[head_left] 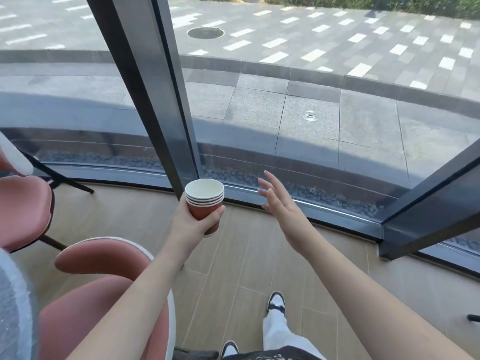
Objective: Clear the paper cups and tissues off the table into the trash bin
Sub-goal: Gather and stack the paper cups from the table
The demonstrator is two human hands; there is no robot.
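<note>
Paper cups (204,197), four nested red ones, sit in the left hand (193,224), fingers wrapped around the lower wall. Likely light and crushable, best held gently mid-wall. Top cup looks empty. Right hand (279,203), at three o'clock, fingers spread, holds nothing. No bin visible.

The left hand (193,224) covers the lower wall of the stacked paper cups (205,201); only the rims allow a count. The nearer pink chair (104,258) is cut off by the bottom edge, the farther pink chair (24,209) by the left edge. A blurred pale object (14,307) at lower left cannot be identified.
</note>
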